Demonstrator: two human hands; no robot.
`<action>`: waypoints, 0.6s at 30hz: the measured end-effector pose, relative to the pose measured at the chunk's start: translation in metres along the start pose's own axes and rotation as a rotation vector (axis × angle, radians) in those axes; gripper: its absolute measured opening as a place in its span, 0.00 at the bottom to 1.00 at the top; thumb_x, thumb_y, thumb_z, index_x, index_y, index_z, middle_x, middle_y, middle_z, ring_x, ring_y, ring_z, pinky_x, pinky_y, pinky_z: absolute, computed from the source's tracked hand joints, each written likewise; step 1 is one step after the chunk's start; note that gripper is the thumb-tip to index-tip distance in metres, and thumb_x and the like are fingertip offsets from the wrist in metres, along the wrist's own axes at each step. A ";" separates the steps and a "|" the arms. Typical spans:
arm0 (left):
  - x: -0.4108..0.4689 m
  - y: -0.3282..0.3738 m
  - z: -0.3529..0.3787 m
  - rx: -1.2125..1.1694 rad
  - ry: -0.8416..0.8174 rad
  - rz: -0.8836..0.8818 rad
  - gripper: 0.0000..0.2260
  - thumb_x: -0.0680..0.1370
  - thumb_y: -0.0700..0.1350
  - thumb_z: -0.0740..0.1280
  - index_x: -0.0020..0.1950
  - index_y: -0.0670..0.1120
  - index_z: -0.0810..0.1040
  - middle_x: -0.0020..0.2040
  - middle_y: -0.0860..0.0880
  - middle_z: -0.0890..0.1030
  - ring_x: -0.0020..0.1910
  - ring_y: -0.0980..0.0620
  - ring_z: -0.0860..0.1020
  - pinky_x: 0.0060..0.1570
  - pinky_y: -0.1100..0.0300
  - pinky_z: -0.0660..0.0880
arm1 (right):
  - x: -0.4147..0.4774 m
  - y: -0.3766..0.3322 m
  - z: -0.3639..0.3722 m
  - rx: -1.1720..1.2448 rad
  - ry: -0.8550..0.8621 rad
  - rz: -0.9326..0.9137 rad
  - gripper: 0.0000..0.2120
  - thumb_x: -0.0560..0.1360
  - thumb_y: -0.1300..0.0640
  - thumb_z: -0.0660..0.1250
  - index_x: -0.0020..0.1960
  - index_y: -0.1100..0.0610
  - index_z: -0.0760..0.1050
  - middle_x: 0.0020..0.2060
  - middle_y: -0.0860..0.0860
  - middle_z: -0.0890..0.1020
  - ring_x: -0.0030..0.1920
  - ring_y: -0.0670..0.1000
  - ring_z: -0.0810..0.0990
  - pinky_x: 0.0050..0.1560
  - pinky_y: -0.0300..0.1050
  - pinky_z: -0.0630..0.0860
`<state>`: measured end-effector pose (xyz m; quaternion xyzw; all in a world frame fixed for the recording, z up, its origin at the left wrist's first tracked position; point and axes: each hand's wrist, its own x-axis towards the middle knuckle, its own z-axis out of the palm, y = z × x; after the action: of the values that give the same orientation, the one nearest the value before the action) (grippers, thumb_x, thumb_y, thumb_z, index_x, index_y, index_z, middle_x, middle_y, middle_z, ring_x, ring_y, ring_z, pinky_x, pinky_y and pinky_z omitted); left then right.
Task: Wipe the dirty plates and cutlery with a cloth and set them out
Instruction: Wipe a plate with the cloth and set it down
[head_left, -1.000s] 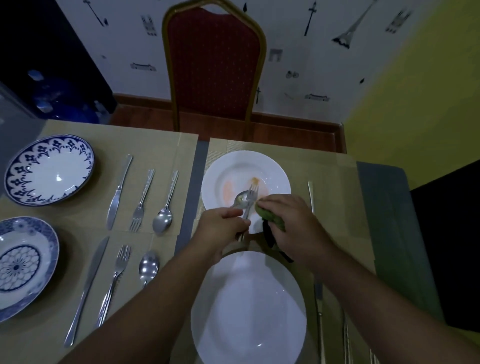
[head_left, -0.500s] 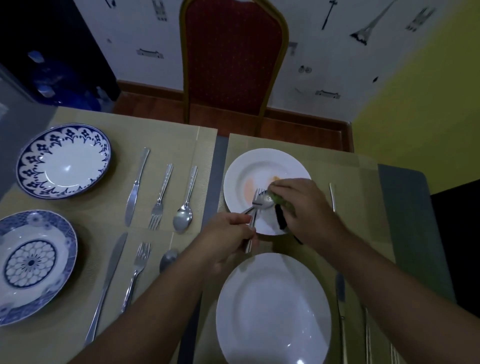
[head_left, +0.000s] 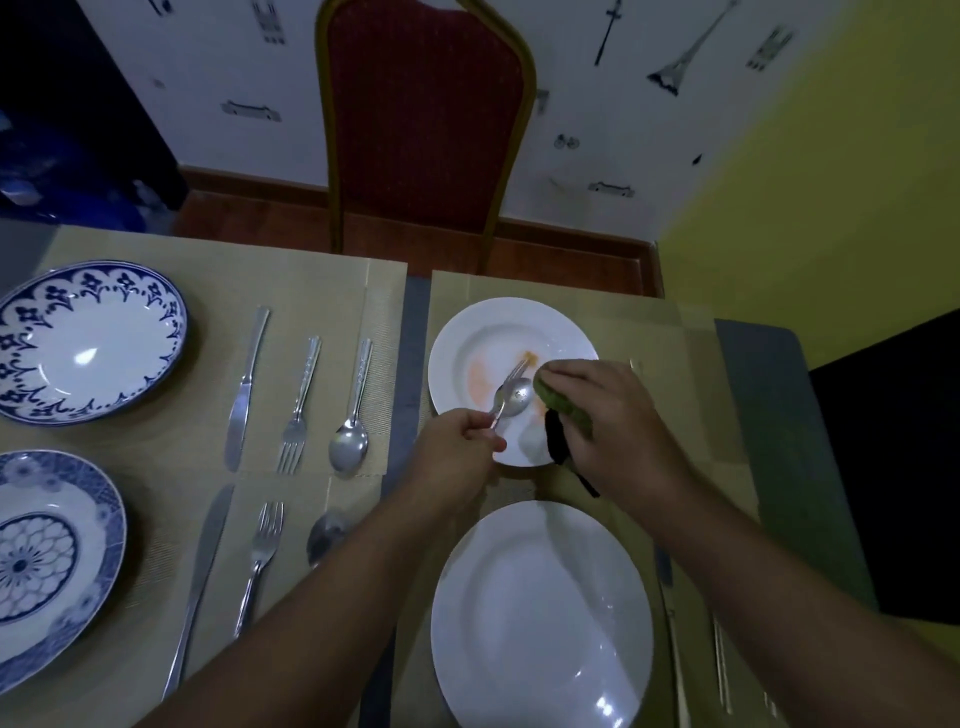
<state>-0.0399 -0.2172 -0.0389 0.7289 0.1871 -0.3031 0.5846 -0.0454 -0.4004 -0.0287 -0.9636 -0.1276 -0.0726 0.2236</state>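
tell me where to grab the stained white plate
Probably the stained white plate's wide rim at the far left, coming from the left: that stretch is bare, while the left hand holding the fork and spoon covers the near edge and the right hand with the green cloth covers the right side.

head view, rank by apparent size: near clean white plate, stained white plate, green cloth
1. near clean white plate (closest to camera, so real size unsure)
2. stained white plate
3. green cloth, partly hidden by right hand
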 end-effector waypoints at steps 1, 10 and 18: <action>-0.001 0.002 0.002 0.039 0.012 0.027 0.11 0.80 0.40 0.66 0.61 0.46 0.82 0.55 0.46 0.83 0.50 0.48 0.81 0.46 0.57 0.81 | -0.003 -0.008 0.001 -0.004 -0.015 -0.053 0.19 0.71 0.65 0.66 0.62 0.59 0.79 0.59 0.53 0.80 0.58 0.57 0.76 0.59 0.52 0.73; -0.019 -0.007 -0.011 0.086 0.009 0.138 0.09 0.80 0.37 0.65 0.55 0.45 0.84 0.50 0.44 0.83 0.52 0.45 0.81 0.54 0.53 0.78 | 0.010 -0.020 0.021 -0.143 -0.222 -0.210 0.17 0.72 0.64 0.70 0.61 0.55 0.80 0.59 0.51 0.81 0.58 0.55 0.76 0.56 0.51 0.75; -0.020 -0.017 -0.017 0.035 -0.026 0.083 0.11 0.80 0.35 0.62 0.45 0.46 0.82 0.48 0.36 0.82 0.41 0.47 0.77 0.43 0.54 0.74 | 0.016 -0.033 0.024 -0.038 -0.253 -0.016 0.18 0.71 0.66 0.69 0.59 0.56 0.81 0.58 0.53 0.81 0.57 0.57 0.75 0.56 0.53 0.75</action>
<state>-0.0615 -0.1952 -0.0360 0.7422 0.1440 -0.2912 0.5862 -0.0376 -0.3576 -0.0339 -0.9680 -0.1610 0.0454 0.1869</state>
